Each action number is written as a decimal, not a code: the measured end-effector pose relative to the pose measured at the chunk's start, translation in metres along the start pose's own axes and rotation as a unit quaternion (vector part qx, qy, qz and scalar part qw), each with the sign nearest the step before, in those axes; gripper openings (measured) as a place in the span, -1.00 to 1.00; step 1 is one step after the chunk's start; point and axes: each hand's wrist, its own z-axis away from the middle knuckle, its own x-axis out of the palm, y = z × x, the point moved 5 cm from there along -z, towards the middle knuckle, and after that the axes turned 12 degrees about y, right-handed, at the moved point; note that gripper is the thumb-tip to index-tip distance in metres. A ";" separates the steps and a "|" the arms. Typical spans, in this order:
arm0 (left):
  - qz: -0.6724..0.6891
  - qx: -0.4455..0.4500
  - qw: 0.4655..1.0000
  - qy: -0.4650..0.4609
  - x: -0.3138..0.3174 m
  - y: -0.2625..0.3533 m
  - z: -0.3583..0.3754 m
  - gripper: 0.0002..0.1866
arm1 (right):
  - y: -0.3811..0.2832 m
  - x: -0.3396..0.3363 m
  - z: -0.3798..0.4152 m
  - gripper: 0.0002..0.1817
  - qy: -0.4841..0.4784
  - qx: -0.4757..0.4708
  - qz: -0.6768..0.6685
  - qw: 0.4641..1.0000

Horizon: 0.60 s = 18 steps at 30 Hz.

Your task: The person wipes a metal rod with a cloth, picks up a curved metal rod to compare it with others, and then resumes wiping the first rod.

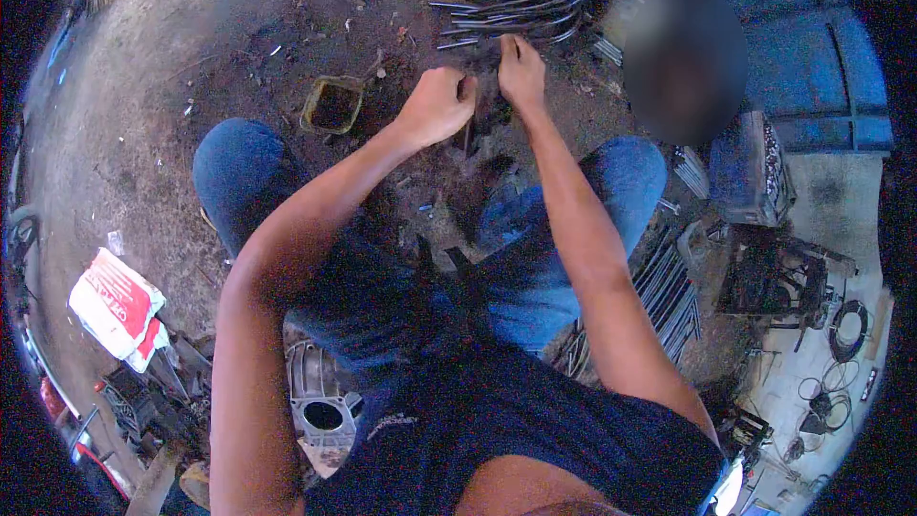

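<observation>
Both of my hands are held out in front of me over the dirt floor, a short gap between them. My left hand (438, 108) is curled into a fist, and what it holds, if anything, is too dark to make out. To its right, my right hand (522, 73) has its fingers pressed together, with nothing clearly visible in them. Just beyond the hands lies a bundle of bent metal rods (525, 14). A square yellowish container (332, 105) with dark contents stands on the ground left of my left hand.
Straight rods (659, 296) lie beside my right knee. A blue box (745, 167) stands at the right, near coiled cables (847, 330). A red and white bag (117, 306) and a metal casing (323, 399) are at the lower left. A blurred round patch covers part of the upper right.
</observation>
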 end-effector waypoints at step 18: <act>0.155 0.074 0.985 0.006 -0.020 0.038 -0.012 -0.47 | -0.038 -0.088 -0.054 -0.60 0.150 0.149 -0.325 0.922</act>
